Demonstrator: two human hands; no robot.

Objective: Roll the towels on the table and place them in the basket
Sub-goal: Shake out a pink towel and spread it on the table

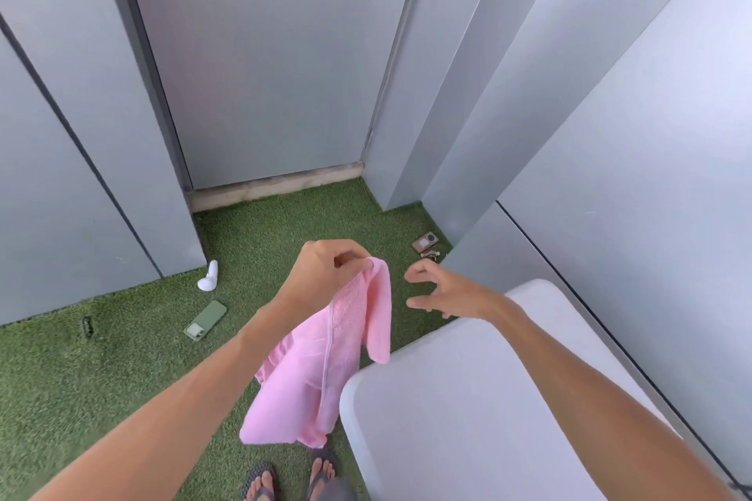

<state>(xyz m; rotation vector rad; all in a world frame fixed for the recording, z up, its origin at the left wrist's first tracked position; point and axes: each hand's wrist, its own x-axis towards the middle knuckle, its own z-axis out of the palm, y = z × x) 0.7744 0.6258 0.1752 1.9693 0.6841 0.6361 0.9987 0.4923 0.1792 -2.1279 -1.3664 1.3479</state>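
Note:
A pink towel (pixel 313 362) hangs in the air over the green turf, left of the white table (pixel 468 411). My left hand (pixel 325 273) pinches its top corner between thumb and fingers. My right hand (pixel 447 293) hovers a little to the right of the towel, fingers spread and holding nothing, just above the table's far corner. The towel's lower end dangles beside the table's left edge. No basket shows in this view.
Grey wall panels and a door close off the corner ahead. On the turf lie a green phone (pixel 206 319), a white object (pixel 208 277), a small dark item (pixel 87 325) and a small camera-like device (pixel 425 243). My sandalled feet (pixel 289 480) stand below.

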